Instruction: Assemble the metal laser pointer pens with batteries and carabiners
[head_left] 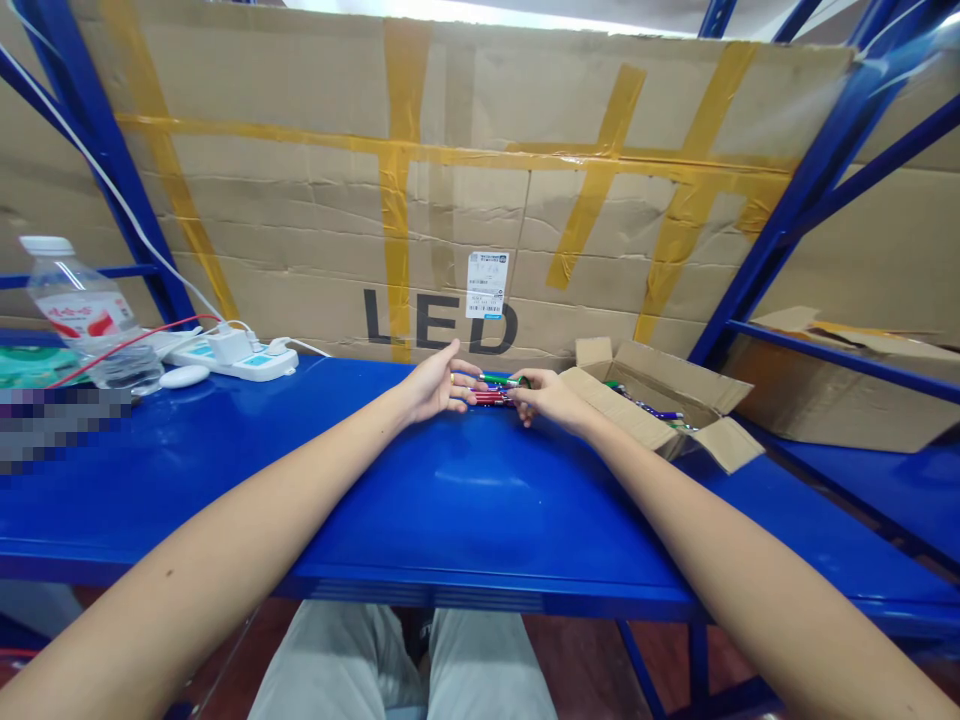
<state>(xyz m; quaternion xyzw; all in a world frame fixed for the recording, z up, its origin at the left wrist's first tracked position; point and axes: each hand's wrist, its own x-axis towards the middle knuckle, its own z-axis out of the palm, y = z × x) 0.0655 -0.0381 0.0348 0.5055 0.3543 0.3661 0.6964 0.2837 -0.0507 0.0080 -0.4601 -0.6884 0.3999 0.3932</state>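
A small row of pens lies at the back of the blue table, between my two hands. Red pens (489,398) are at the front of it, and a green pen (496,380) is raised above them. My left hand (436,385) is open at the left ends of the pens, thumb up and fingers apart. From the right, my right hand (551,400) pinches the end of the green pen, its fingertips close to the red pens. Its fingers partly cover the pens' right ends.
An open cardboard box (652,400) with more pens stands right of my right hand. Behind the blue table (480,520) rises a large taped carton (315,220). On the left are a power strip (262,362), cables and a plastic bottle (94,320). Blue shelf posts (780,220) flank the table.
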